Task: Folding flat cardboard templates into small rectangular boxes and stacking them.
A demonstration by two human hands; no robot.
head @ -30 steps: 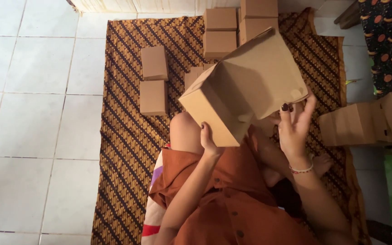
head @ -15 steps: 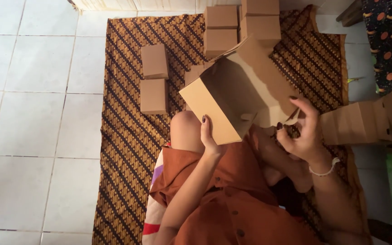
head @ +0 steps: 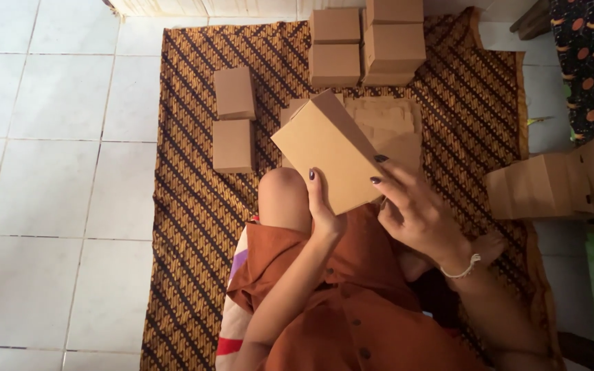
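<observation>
I hold a closed brown cardboard box [head: 328, 148] tilted above my knee. My left hand [head: 322, 209] grips its near lower edge from underneath, thumb on the top face. My right hand [head: 417, 209] presses on the box's right edge with fingers spread over the side. Both hands touch the box. Flat unfolded cardboard blanks [head: 388, 127] lie on the mat just beyond the box, partly hidden by it.
A brown patterned mat [head: 194, 227] covers the white tiled floor [head: 49, 172]. Two finished boxes [head: 234, 117] lie to the left, several more are stacked at the far edge [head: 369, 41]. A row of folded cardboard [head: 558, 182] stands at the right.
The box was open with its lid flap up; now the lid is shut and the box is turned flatter. My right hand moved from below the box onto its right edge.
</observation>
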